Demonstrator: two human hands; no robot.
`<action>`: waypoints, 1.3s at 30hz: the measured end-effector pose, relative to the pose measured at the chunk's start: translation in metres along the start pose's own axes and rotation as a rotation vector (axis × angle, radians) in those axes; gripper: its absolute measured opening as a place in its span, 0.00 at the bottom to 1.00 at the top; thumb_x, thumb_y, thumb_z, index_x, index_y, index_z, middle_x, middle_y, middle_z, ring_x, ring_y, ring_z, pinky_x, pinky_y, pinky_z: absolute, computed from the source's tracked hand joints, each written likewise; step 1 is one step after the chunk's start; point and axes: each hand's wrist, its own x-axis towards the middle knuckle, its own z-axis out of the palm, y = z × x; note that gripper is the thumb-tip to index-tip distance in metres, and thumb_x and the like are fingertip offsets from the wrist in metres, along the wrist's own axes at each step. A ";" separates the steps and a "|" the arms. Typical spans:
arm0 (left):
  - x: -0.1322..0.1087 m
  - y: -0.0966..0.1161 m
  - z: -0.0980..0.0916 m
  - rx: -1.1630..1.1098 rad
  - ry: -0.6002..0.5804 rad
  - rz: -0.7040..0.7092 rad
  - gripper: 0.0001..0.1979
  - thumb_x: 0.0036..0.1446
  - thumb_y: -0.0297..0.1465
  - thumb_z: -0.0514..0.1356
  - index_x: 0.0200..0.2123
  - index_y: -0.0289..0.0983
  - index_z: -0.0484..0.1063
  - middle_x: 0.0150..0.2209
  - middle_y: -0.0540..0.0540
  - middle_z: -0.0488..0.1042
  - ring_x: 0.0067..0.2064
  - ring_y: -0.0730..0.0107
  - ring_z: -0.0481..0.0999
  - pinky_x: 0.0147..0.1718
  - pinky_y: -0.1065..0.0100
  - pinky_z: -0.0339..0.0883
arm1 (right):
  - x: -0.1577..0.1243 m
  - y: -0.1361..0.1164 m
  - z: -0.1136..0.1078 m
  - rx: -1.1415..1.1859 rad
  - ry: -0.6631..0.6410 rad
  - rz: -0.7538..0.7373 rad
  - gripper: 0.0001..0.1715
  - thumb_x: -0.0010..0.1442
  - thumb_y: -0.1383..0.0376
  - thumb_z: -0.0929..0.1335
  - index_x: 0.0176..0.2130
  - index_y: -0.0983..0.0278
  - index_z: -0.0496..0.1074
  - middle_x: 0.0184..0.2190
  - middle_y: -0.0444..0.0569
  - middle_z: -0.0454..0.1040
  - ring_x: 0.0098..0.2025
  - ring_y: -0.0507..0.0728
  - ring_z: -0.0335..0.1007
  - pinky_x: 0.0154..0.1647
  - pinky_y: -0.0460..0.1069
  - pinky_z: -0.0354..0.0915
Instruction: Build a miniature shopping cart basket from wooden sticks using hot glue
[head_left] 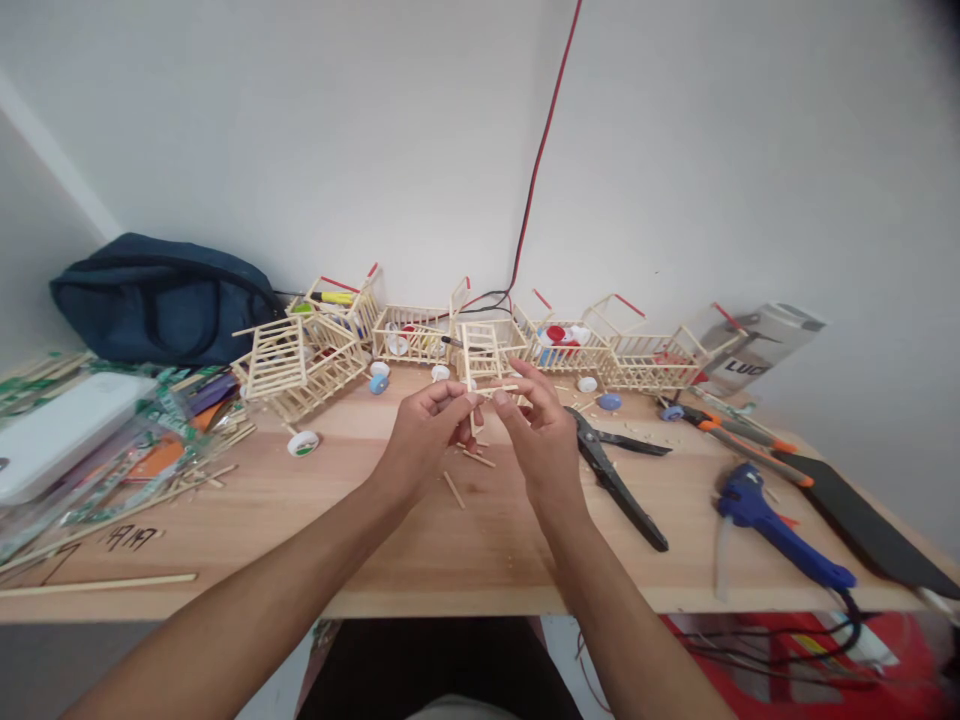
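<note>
Above the middle of the wooden table, my left hand (429,425) is closed on a small frame of thin wooden sticks (466,355). Close beside it, my right hand (546,430) pinches a short wooden stick (497,388) that lies crosswise against the frame. The fingertips partly hide where the sticks meet. Behind the hands stand several small carts built from sticks, among them one at the left (416,345) and one at the right (652,365). Loose stick pieces (453,489) lie below my fingers.
Black-handled cutters (622,490) and a blue glue gun (784,540) lie at the right. Bottle caps (304,443) are scattered around. At the left are a white power bank (71,430), stick packets and a dark blue bag (165,300). A red-black cable (536,160) runs down the wall.
</note>
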 end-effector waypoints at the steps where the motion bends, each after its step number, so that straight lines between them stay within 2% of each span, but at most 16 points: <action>1: 0.000 0.001 0.000 0.000 0.009 0.004 0.11 0.49 0.35 0.66 0.25 0.34 0.69 0.23 0.52 0.69 0.20 0.81 0.62 0.21 0.74 0.66 | -0.001 0.000 0.000 0.019 0.002 -0.003 0.10 0.57 0.58 0.70 0.39 0.58 0.73 0.58 0.51 0.66 0.59 0.60 0.62 0.50 0.54 0.62; 4: 0.000 0.002 0.001 -0.004 0.022 0.013 0.10 0.49 0.34 0.66 0.25 0.34 0.70 0.23 0.52 0.69 0.20 0.81 0.62 0.21 0.74 0.66 | -0.003 0.001 -0.003 0.115 0.055 0.014 0.19 0.57 0.59 0.70 0.48 0.57 0.68 0.58 0.51 0.67 0.55 0.57 0.66 0.50 0.53 0.62; 6: -0.001 0.003 0.002 -0.009 0.021 0.018 0.10 0.49 0.34 0.66 0.26 0.34 0.70 0.23 0.52 0.70 0.20 0.80 0.62 0.20 0.74 0.66 | -0.004 0.005 -0.006 0.154 0.078 0.077 0.22 0.58 0.58 0.69 0.52 0.57 0.66 0.58 0.51 0.67 0.56 0.57 0.65 0.50 0.52 0.62; 9: -0.001 0.003 0.002 -0.011 0.014 0.019 0.10 0.49 0.34 0.65 0.26 0.34 0.69 0.23 0.51 0.70 0.20 0.81 0.62 0.20 0.73 0.66 | -0.003 0.013 -0.009 0.232 -0.053 0.281 0.21 0.60 0.52 0.65 0.50 0.58 0.70 0.51 0.51 0.73 0.51 0.57 0.69 0.44 0.51 0.64; 12: 0.001 0.001 -0.001 0.031 0.031 0.013 0.09 0.49 0.33 0.65 0.25 0.34 0.69 0.22 0.51 0.70 0.20 0.79 0.64 0.19 0.73 0.66 | -0.002 0.017 -0.009 0.354 -0.173 0.385 0.25 0.60 0.46 0.62 0.42 0.61 0.75 0.38 0.51 0.77 0.38 0.55 0.72 0.35 0.49 0.63; 14: 0.003 -0.001 -0.003 0.064 0.045 0.015 0.09 0.50 0.33 0.63 0.25 0.35 0.69 0.22 0.51 0.70 0.20 0.79 0.65 0.19 0.73 0.65 | -0.001 0.015 -0.009 0.366 -0.148 0.347 0.24 0.59 0.46 0.64 0.39 0.62 0.76 0.33 0.48 0.76 0.32 0.53 0.69 0.32 0.48 0.61; 17: 0.003 -0.002 -0.005 0.128 0.064 0.041 0.08 0.52 0.33 0.62 0.25 0.35 0.69 0.22 0.52 0.70 0.19 0.79 0.65 0.19 0.74 0.64 | 0.000 0.010 -0.010 0.276 -0.123 0.263 0.20 0.59 0.49 0.66 0.37 0.61 0.76 0.28 0.45 0.72 0.29 0.51 0.65 0.30 0.47 0.59; 24: 0.002 0.000 -0.004 0.297 0.116 0.123 0.10 0.53 0.32 0.60 0.22 0.36 0.67 0.18 0.54 0.68 0.16 0.80 0.64 0.18 0.75 0.61 | 0.001 0.006 -0.013 0.072 -0.158 0.117 0.19 0.64 0.53 0.63 0.35 0.61 0.76 0.26 0.44 0.70 0.27 0.51 0.64 0.30 0.47 0.59; 39: 0.001 0.004 -0.001 0.332 0.098 0.099 0.09 0.51 0.31 0.60 0.21 0.36 0.66 0.15 0.55 0.65 0.15 0.78 0.64 0.16 0.75 0.60 | 0.002 0.009 -0.016 0.029 -0.140 0.107 0.17 0.62 0.55 0.64 0.32 0.61 0.78 0.24 0.43 0.71 0.26 0.51 0.62 0.29 0.47 0.58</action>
